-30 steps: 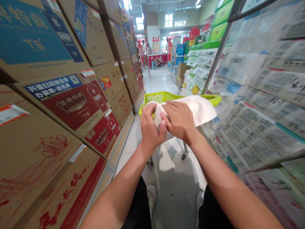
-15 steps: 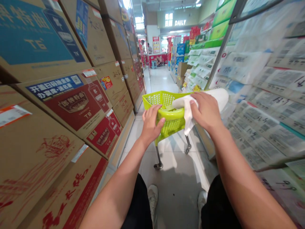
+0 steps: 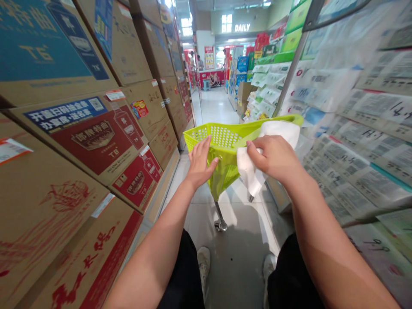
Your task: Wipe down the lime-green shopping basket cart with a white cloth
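Note:
A lime-green shopping cart [image 3: 225,134] with a perforated plastic basket stands in front of me, one corner turned towards me. My left hand [image 3: 200,165] grips its near left rim, fingers over the edge and thumb on the near side. In my right hand [image 3: 273,156] is a bunched white cloth [image 3: 249,171], pressed on the near right rim. Part of the cloth hangs down outside the basket, and another part spreads over the rim beyond my knuckles. My fingertips on the cloth are partly hidden.
Stacked cardboard cartons [image 3: 96,141] line the left side. On the right, shelves hold white plastic-wrapped packs [image 3: 363,141] behind a metal post [image 3: 292,64]. A tiled aisle [image 3: 219,105] runs ahead to a red counter [image 3: 210,79], with people behind it. A caster [image 3: 220,225] stands near my feet.
The cart has turned, bringing its corner towards me. My right hand has moved down slightly with the cloth, which is now more bunched. My left hand stays at the rim.

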{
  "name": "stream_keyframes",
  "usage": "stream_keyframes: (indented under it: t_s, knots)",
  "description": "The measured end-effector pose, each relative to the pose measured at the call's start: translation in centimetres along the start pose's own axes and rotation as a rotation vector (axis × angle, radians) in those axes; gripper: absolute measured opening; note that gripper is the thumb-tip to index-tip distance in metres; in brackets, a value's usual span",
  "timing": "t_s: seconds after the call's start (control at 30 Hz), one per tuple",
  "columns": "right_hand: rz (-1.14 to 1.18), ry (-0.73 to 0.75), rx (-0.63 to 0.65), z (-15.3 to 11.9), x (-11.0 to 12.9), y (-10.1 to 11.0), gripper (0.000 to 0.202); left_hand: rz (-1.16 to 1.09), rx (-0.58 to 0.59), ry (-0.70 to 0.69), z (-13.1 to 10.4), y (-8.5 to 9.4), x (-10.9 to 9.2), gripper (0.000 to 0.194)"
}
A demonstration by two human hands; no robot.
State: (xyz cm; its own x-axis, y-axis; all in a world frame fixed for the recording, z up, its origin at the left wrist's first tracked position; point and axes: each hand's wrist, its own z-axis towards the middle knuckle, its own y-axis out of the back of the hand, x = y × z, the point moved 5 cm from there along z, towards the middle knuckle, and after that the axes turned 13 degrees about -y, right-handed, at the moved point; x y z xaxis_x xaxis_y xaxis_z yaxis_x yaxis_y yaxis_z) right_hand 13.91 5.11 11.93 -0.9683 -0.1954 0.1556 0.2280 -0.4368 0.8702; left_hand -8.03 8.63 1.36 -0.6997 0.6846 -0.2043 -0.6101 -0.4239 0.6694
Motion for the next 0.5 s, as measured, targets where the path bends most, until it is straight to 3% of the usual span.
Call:
stream_keyframes:
  t_s: [0.1, 0.17, 0.33, 0.5]
  knots:
    - [-0.012, -0.082, -0.007, -0.5, -0.8, 0.6, 0.051, 0.009, 0.191, 0.108, -0.9, -1.5, 3.7, 0.068]
    - [-0.071, -0.148, -0.084, -1.2, -0.3, 0.7, 0.049, 0.003, 0.225, 0.099, -1.0, -2.0, 4.4, 0.067]
    - [-0.188, -0.209, -0.206, -2.2, 0.9, 0.0, 0.044, -0.041, 0.169, 0.043, 0.2, -2.4, 2.4, 0.063]
    - [-0.137, -0.265, -0.195, -1.8, -1.3, 0.4, 0.050, -0.079, 0.144, 0.033, 0.7, -2.7, 0.6, 0.059]
